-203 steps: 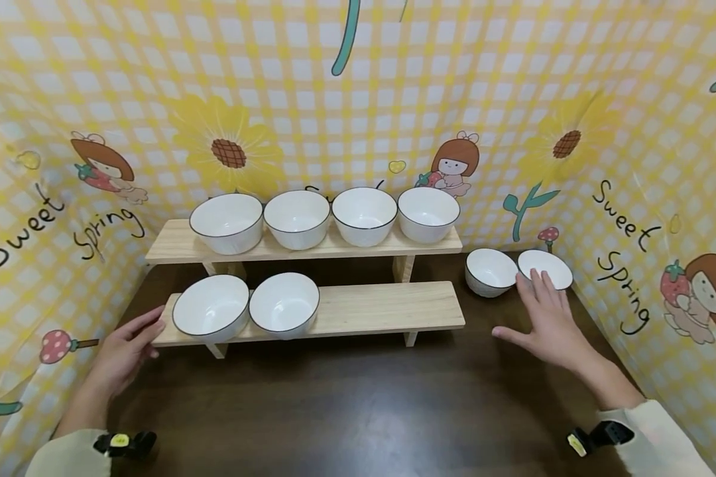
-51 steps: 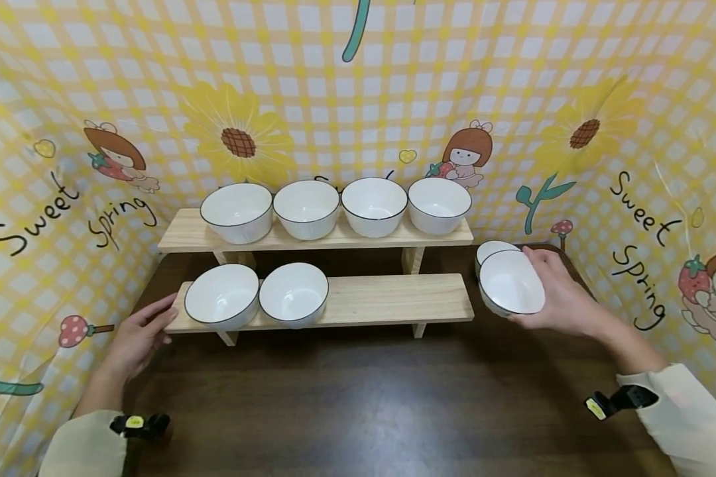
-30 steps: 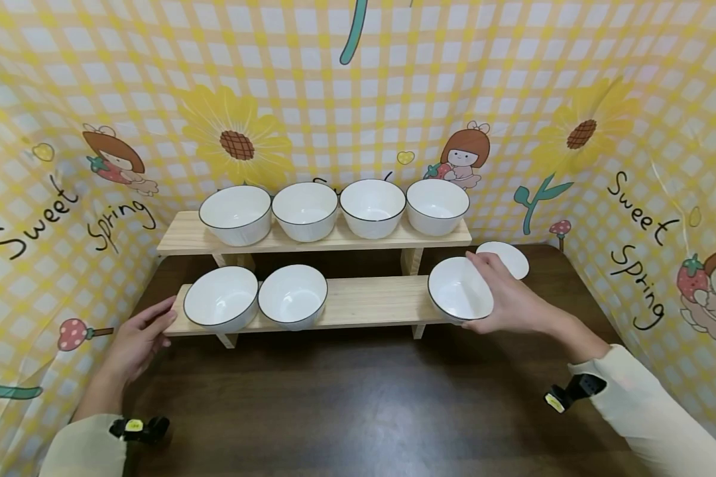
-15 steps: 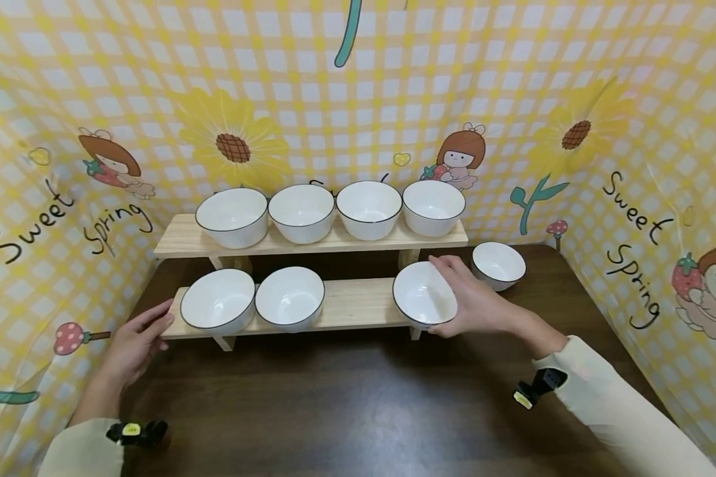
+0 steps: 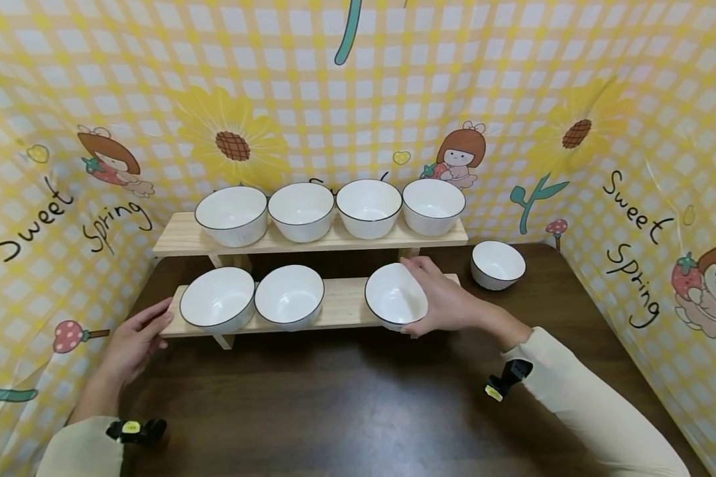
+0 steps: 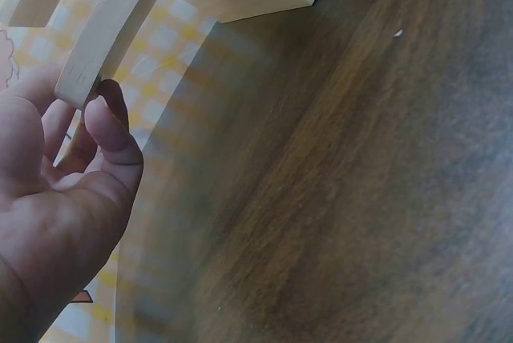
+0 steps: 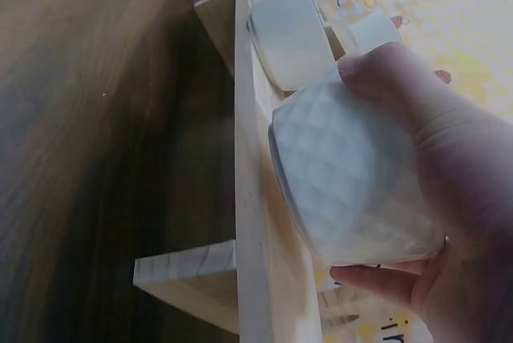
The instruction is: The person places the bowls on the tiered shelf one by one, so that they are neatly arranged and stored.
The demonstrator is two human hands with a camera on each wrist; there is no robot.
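My right hand [image 5: 444, 298] grips a white bowl [image 5: 396, 296] with a dark rim by its right side, thumb and fingers on opposite walls. In the right wrist view the bowl [image 7: 353, 171] shows a diamond-embossed outside and stands close over the lower shelf board. My left hand [image 5: 134, 341] holds the left end of the lower wooden shelf [image 5: 349, 305], and the left wrist view shows its thumb and fingers around the board end [image 6: 84, 78]. Left of the held bowl, two similar white bowls, one at the far left [image 5: 217, 299] and one beside it [image 5: 290, 296], stand on that shelf.
A row of several white bowls [image 5: 301, 228] fills the upper wooden shelf [image 5: 179, 238] behind. One more white bowl [image 5: 498, 265] stands on the dark wooden table [image 5: 310, 411] at the back right. Yellow checked cloth [image 5: 358, 112] encloses the back and sides.
My right hand took a bowl from the table at the back right and carried it left over the lower shelf, towards the two bowls there. My left hand stays at the shelf end.
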